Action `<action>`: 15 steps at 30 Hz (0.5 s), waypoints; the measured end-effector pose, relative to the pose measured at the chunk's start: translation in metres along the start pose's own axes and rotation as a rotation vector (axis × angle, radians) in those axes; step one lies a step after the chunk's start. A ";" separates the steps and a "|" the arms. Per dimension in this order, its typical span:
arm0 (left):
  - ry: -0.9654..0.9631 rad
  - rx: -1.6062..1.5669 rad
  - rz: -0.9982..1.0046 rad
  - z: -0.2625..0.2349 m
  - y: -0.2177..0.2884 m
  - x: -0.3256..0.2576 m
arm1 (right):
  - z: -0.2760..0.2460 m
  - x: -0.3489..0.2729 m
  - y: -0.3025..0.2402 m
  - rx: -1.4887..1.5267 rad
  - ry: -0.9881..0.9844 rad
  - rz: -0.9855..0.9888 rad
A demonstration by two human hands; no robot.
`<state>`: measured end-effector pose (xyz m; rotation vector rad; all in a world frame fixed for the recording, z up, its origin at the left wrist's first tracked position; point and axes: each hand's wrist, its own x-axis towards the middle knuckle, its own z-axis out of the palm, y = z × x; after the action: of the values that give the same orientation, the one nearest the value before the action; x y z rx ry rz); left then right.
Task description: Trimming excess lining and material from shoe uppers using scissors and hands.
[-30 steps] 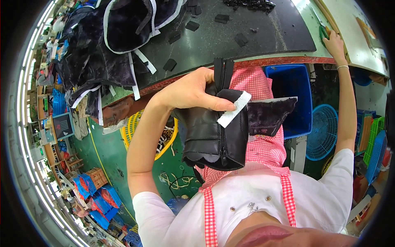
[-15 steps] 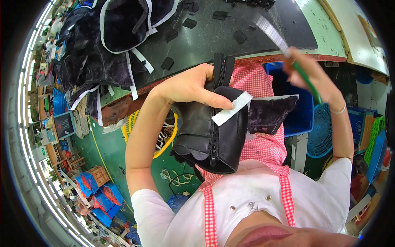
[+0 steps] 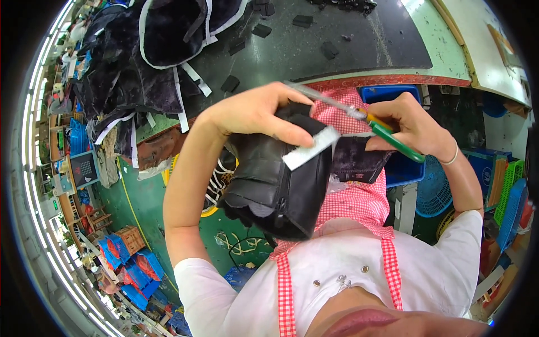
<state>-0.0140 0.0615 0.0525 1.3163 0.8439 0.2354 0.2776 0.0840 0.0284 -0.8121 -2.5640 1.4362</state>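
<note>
Left hand (image 3: 255, 112) clamped on black leather bag (image 3: 281, 185) with white strip (image 3: 310, 147), held mid-air near the chest, right hand (image 3: 410, 121) pinching green-handled brush (image 3: 370, 121), blue bin (image 3: 401, 168) below, contents hidden.

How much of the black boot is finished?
The black boot already has its shape and a zipper down the side. The left hand grips its top, where a white strip sticks out. The right hand aims a green-handled tool at that spot. More black pieces wait on the worktable.
</note>
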 end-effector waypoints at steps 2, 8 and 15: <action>0.340 0.360 0.094 -0.001 0.026 -0.015 | -0.004 -0.005 0.020 0.167 0.366 -0.067; 1.185 1.577 0.598 -0.013 0.008 -0.019 | -0.103 -0.033 0.127 -0.640 0.892 0.599; 1.004 0.499 0.027 -0.029 -0.016 -0.045 | -0.125 -0.068 0.209 -0.714 0.891 0.540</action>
<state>-0.0694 0.0522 0.0563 1.6732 1.8120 0.7816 0.4609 0.2328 -0.0613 -1.8038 -2.1162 0.0008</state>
